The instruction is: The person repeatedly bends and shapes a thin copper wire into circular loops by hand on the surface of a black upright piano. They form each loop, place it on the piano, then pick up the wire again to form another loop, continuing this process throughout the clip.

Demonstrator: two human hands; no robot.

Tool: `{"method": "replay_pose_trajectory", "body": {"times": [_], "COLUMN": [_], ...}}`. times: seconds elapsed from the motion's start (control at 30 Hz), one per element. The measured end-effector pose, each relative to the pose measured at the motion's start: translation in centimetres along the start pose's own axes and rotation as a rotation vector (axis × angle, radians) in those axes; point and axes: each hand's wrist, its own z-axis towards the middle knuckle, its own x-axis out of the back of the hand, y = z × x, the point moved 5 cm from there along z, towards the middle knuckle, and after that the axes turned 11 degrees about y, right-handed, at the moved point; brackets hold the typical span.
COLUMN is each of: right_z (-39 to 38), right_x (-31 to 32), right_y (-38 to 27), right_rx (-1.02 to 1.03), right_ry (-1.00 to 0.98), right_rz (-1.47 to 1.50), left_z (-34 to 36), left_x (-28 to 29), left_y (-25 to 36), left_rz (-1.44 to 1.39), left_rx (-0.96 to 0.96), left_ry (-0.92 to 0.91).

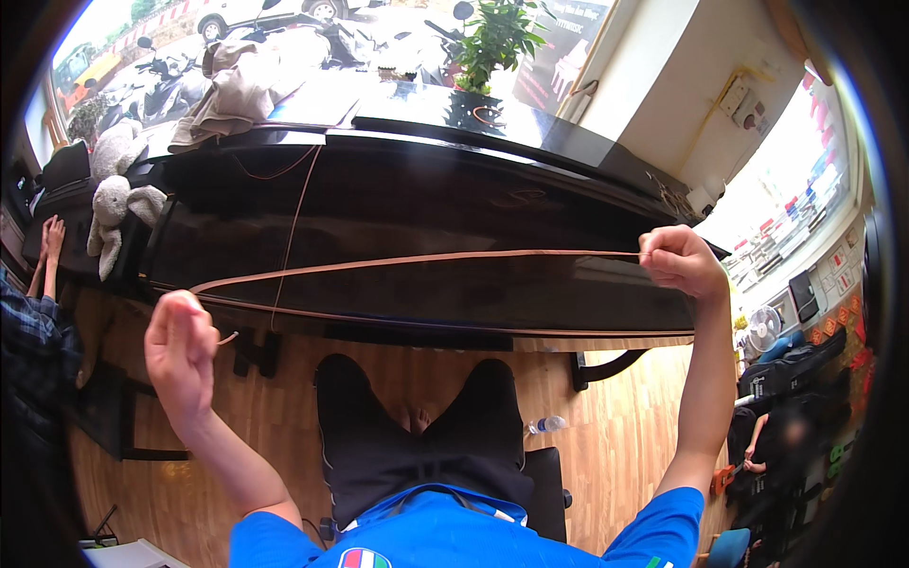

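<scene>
A long, thin tan strip (407,257), like a flat cord, runs taut across the front of a glossy black piece of furniture (426,204). My left hand (183,350) is closed on its left part, where the strip bends back at the fingers. A short tan end (227,338) pokes out beside that hand. At the far right, my right hand (684,262) pinches the other end between thumb and fingers. A thinner pinkish cord (297,213) hangs down the black front, passing the strip on the left side.
A grey plush toy (112,213) and another person's hands (52,241) are at the left. A potted plant (497,43) and a crumpled beige cloth (227,90) lie along the far top. A plastic bottle (546,425) is on the wooden floor; another person (786,454) sits at right.
</scene>
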Motion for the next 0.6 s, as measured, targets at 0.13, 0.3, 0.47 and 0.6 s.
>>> {"method": "replay_pose_trajectory", "body": {"times": [0.13,0.3,0.47,0.6], "right_z": [4.7,12.7,20.9,25.3], "right_x": [-5.7,-9.8,-10.5,-12.1], "right_y": [-5.5,-12.4,-16.9,-18.3], "right_rx": [0.317,0.522,0.828,0.686], "right_ry": [-0.069,0.306,0.353,0.493], "right_rz": [-0.55,-0.883,-0.639,-0.59], "left_z": [2.0,1.3,0.0,0.1], "left_x": [3.6,4.3,2.5,2.8], "left_y": [2.9,7.8,9.3,8.5], "left_rz": [-0.013,-0.124,-0.136,-0.08], "left_rx": [-0.244,-0.534,-0.752,-0.749], "left_ry": [0.259,0.441,0.249,0.21]}}
